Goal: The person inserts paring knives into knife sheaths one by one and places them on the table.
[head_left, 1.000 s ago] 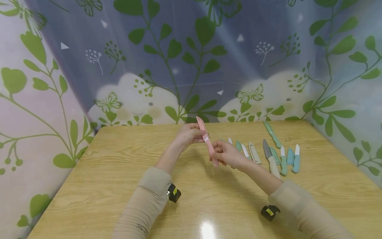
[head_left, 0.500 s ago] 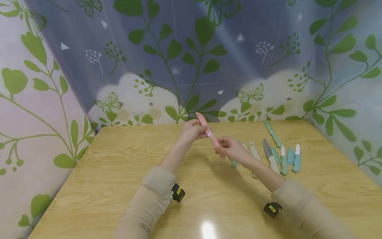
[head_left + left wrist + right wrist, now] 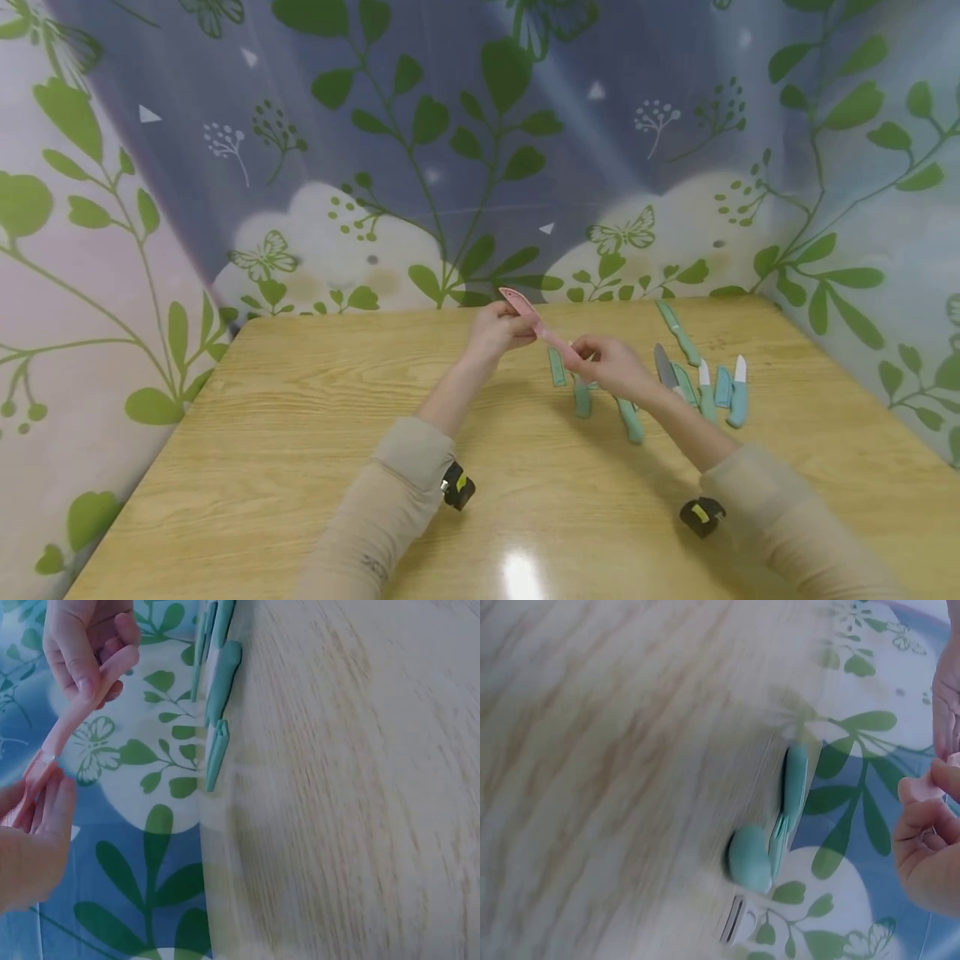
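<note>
Above the table, both hands hold a pink knife (image 3: 562,344) whose blade is covered by a pink sheath (image 3: 522,306). My left hand (image 3: 491,335) pinches the sheath between thumb and fingers. The knife's handle end is gripped by my right hand (image 3: 617,368), seen also in the left wrist view, where the handle (image 3: 81,712) slopes up into its fingers. A small white band shows where handle and sheath meet. In the right wrist view only the rounded handle end (image 3: 915,789) shows at the fingers.
Below my right hand lie green-handled knives (image 3: 582,396) and a green sheath (image 3: 557,367). Further right are a grey-bladed knife (image 3: 664,367), a green knife (image 3: 707,402), a blue sheath (image 3: 723,386), a blue knife (image 3: 738,404) and a sheathed green knife (image 3: 678,332). A patterned curtain (image 3: 375,208) hangs behind.
Both hands have moved to the right with the pink knife, which now lies at a flatter slant. Its handle has swung to the right and upward. Both hands keep their hold.
</note>
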Motion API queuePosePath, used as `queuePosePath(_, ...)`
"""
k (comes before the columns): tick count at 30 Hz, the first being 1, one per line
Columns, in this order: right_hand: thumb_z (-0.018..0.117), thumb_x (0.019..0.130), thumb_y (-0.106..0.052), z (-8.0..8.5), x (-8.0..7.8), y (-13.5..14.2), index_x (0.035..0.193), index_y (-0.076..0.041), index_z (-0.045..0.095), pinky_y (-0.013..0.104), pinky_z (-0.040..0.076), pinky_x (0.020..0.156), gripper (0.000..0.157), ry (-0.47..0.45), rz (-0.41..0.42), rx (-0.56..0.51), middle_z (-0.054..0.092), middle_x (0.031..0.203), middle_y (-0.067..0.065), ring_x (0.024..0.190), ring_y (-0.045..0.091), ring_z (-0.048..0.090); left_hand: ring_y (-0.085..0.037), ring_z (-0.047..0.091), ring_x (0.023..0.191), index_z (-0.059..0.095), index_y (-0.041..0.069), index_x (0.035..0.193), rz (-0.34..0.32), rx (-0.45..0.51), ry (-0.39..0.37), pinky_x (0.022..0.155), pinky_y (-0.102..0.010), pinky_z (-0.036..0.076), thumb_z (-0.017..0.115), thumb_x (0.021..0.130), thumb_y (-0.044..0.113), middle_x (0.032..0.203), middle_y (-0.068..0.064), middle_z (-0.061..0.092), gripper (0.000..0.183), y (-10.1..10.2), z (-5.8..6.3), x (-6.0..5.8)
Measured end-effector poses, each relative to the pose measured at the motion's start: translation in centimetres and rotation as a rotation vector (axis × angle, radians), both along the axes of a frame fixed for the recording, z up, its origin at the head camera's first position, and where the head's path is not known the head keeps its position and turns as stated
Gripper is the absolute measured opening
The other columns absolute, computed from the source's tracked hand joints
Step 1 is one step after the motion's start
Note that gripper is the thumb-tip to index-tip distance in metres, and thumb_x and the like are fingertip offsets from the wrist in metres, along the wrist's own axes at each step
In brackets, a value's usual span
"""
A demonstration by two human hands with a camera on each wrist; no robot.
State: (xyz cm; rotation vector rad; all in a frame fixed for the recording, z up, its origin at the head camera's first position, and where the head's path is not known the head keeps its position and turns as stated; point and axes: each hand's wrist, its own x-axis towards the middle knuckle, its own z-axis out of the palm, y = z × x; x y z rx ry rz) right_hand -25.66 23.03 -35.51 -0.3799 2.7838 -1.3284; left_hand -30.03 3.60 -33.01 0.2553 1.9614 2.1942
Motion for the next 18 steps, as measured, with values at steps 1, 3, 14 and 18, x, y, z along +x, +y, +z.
queuePosePath(1, 0.062, 0.09, -0.022, 0.0, 0.0, 0.3, 0.103, -0.003, 0.062, 0.032, 0.049, 0.056, 0.022, 0.001, -0.009, 0.003, 0.06, 0.09, 0.007, 0.075, 0.035, 0.059, -0.03, 0.065, 0.089, 0.055, -0.012, 0.108, -0.016, -0.042, 0.023, 0.079, -0.031, 0.055, 0.063, 0.086, 0.001, 0.097, -0.021, 0.062, 0.027, 0.1, -0.1, 0.0)
queuePosePath(3, 0.062, 0.09, -0.021, 0.1, -0.1, 0.8, 0.102, -0.003, 0.061, 0.033, 0.048, 0.052, 0.022, 0.004, -0.026, -0.003, 0.059, 0.09, 0.009, 0.073, 0.037, 0.056, -0.029, 0.064, 0.09, 0.056, -0.01, 0.108, -0.048, -0.139, 0.069, 0.079, -0.03, 0.055, 0.064, 0.086, 0.004, 0.098, -0.02, 0.063, 0.027, 0.4, -0.5, -0.1)
queuePosePath(14, 0.061, 0.091, -0.028, 0.0, -0.5, 4.1, 0.106, 0.003, 0.061, 0.035, 0.052, 0.055, 0.035, 0.046, -0.109, 0.013, 0.061, 0.086, 0.016, 0.066, 0.032, 0.056, -0.015, 0.055, 0.067, 0.063, -0.004, 0.096, -0.068, -0.822, 0.3, 0.058, -0.021, 0.049, 0.063, 0.087, 0.01, 0.081, -0.009, 0.062, 0.016, 2.5, -3.5, -0.2)
queuePosePath(18, 0.057, 0.093, -0.025, 0.3, -0.6, 5.4, 0.108, 0.007, 0.057, 0.033, 0.051, 0.056, 0.035, 0.036, -0.142, -0.023, 0.06, 0.089, 0.016, 0.067, 0.03, 0.054, -0.013, 0.048, 0.054, 0.061, -0.004, 0.094, -0.06, -0.958, 0.325, 0.047, -0.02, 0.043, 0.058, 0.086, 0.005, 0.07, -0.007, 0.057, 0.013, 3.9, -4.2, -0.8)
